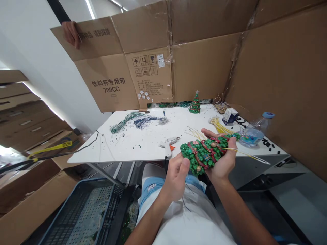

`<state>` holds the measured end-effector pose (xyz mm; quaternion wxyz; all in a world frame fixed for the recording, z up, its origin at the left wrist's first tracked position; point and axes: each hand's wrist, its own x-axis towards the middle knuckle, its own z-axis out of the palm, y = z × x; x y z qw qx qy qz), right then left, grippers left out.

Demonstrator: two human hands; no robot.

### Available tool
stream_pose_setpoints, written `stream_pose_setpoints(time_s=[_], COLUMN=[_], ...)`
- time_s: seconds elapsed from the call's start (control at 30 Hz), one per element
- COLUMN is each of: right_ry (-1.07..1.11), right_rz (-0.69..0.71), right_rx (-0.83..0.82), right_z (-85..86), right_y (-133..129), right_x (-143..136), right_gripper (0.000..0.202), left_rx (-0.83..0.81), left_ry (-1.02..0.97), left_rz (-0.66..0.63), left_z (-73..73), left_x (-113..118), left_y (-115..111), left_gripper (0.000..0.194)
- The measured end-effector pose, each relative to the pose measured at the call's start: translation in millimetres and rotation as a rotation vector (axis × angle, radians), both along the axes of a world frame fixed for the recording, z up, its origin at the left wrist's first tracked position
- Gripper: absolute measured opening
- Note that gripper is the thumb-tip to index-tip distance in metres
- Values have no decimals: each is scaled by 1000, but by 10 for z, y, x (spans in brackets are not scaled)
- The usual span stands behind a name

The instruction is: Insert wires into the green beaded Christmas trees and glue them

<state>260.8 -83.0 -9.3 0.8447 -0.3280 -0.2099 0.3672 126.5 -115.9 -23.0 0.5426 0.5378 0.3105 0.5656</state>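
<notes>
A small green Christmas tree figurine (206, 153) with red garlands and gold balls lies on its side in front of me, held above the table's front edge. At its wide base, my left hand (176, 173) is closed, thumb on the rim. My right hand (224, 161) cups the tree from below near its narrow top, thumb laid over it. A yellow wire (246, 154) with pale ends sticks out to the right beside that thumb. Thin dark wires (185, 200) hang below my left hand. Just behind lies a white glue gun (167, 148) with an orange trigger.
On the white table (84, 153) lie green wires (125, 122), blue wires (148, 121) and yellow wires (219, 126). Another tree (195, 103) stands at the back, a plastic bottle (255, 131) at right. Cardboard (148, 37) walls the back; another person's hand (71, 34) grips it. A blue crate (81, 211) sits lower left.
</notes>
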Motion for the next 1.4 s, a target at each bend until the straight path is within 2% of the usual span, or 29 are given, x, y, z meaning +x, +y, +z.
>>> stream_pose_setpoints(time_s=[0.1, 0.2, 0.33, 0.47, 0.7, 0.87, 0.97, 1.1, 1.23, 1.4], right_ry=[28, 16, -19, -8, -53, -92, -104, -135, -191, -284], right_rz=[-1, -15, -20, -31, -65, -47, -33, -46, -86, -206], right_rx=[4, 24, 35, 50, 88, 105, 114, 121, 182, 245], right_z=[18, 35, 44, 66, 101, 79, 69, 64, 57, 42], right_y=[-14, -32, -45, -55, -71, -80, -101, -146, -175, -168], right_x=[-12, -26, -20, -6, 13, 12, -11, -60, -108, -120], right_gripper=[49, 49, 50, 50, 49, 49, 48, 49, 43, 36], left_rx=[71, 18, -49, -104, -81, 28, 80, 114, 126, 129], left_ry=[39, -77, -109, -133, -120, -55, 0, 34, 35, 68], left_rz=[-124, -210, -169, -113, -147, -46, 80, 230, 293, 311], left_z=[-34, -106, -158, -137, -59, -10, 8, 26, 13, -43], left_x=[-21, -20, 15, 41, 21, 89, 131, 168, 194, 169], left_y=[37, 84, 126, 154, 156, 150, 124, 70, 48, 77], left_gripper=[51, 51, 53, 59, 52, 36, 28, 39, 43, 25])
